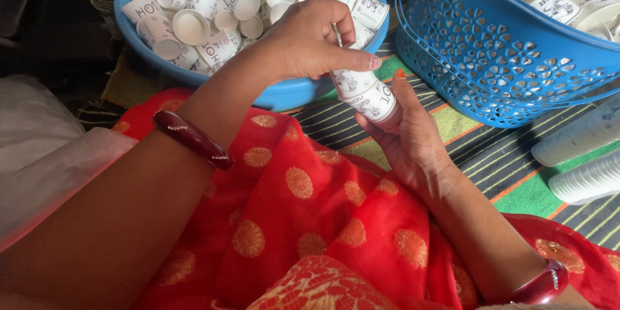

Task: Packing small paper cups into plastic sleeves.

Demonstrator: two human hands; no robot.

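Holding a short stack of nested white paper cups (365, 93) above a red lap cloth (290, 200), the right hand (413, 135) cupped the stack from below, fingers curled around it. Left hand (310, 39) closed over the stack's top, thumb and fingers pinching the uppermost cup. Blue tub (284, 93) of loose printed cups sat just behind the hands. Blue perforated basket (491, 58) with more cups stood to the right. Two long cup stacks (581, 155) lay on a striped mat (491, 155).

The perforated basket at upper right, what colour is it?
Blue. The perforated basket shows best in the head view, its wall pierced with flower-shaped holes.
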